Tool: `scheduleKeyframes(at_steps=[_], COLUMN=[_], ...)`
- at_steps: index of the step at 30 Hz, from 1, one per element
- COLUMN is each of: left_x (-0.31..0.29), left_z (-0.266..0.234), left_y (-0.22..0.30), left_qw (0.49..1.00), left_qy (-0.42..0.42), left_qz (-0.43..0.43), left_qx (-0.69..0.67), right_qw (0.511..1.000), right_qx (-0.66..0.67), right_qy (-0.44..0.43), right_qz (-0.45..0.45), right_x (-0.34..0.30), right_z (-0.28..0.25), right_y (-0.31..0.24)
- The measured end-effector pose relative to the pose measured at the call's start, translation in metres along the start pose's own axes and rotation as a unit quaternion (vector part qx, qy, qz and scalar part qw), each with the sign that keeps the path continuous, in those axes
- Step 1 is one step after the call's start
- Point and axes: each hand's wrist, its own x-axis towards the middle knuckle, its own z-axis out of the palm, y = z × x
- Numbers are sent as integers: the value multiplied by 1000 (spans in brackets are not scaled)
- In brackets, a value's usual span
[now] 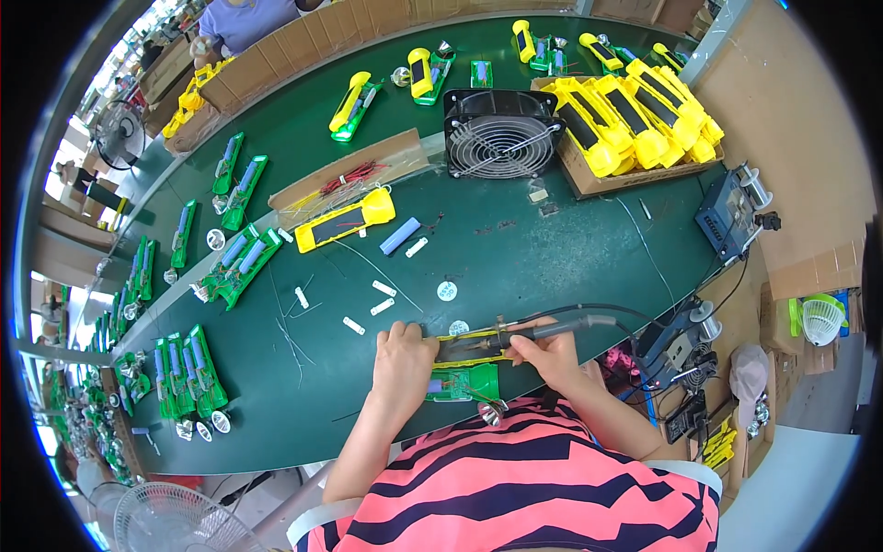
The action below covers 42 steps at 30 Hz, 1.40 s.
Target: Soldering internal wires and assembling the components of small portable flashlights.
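Observation:
At the table's near edge, my left hand (405, 357) is closed on the left end of a yellow flashlight casing half (443, 362). My right hand (546, 353) grips a soldering iron (563, 327), its tip pointing left over the inside of the casing. Whether the tip touches anything is too small to tell. Just below lies a green casing half (476, 379) with a blue battery cell in it, and a silver reflector (491, 413) hangs at its right end. Beyond my hands are a loose blue battery cell (400, 236) and another yellow casing half (345, 221).
A black fan (504, 133) stands mid-table beside a carton (607, 184) heaped with yellow casings. Green assemblies (191, 373) line the left side. Soldering stations (727, 216) sit at right, the iron's cable crossing toward them. Small white strips (383, 305) and wire bits lie about. Another person (248, 23) is across.

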Motion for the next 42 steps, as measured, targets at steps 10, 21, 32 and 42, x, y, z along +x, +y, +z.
scheduleKeyframes(at_steps=[10,21,32,42], left_x=[-2,-3,-5,-21], left_z=[1,0,-30,5], left_y=[-1,0,-11,18], left_qw=[1000,1000,949,957], left_qy=[13,7,46,130], left_qz=[-8,-22,37,67], left_qx=[-19,-11,-309,-252], right_qw=[868,886,882,909], right_qx=[-406,-418,-419,-370], right_qy=[29,-24,-19,-40], right_qz=[-283,-200,-213,-187], right_x=[-22,-17,-14,-12], right_z=[-14,-17,-18,-16], right_y=[-22,-23,-22,-25])
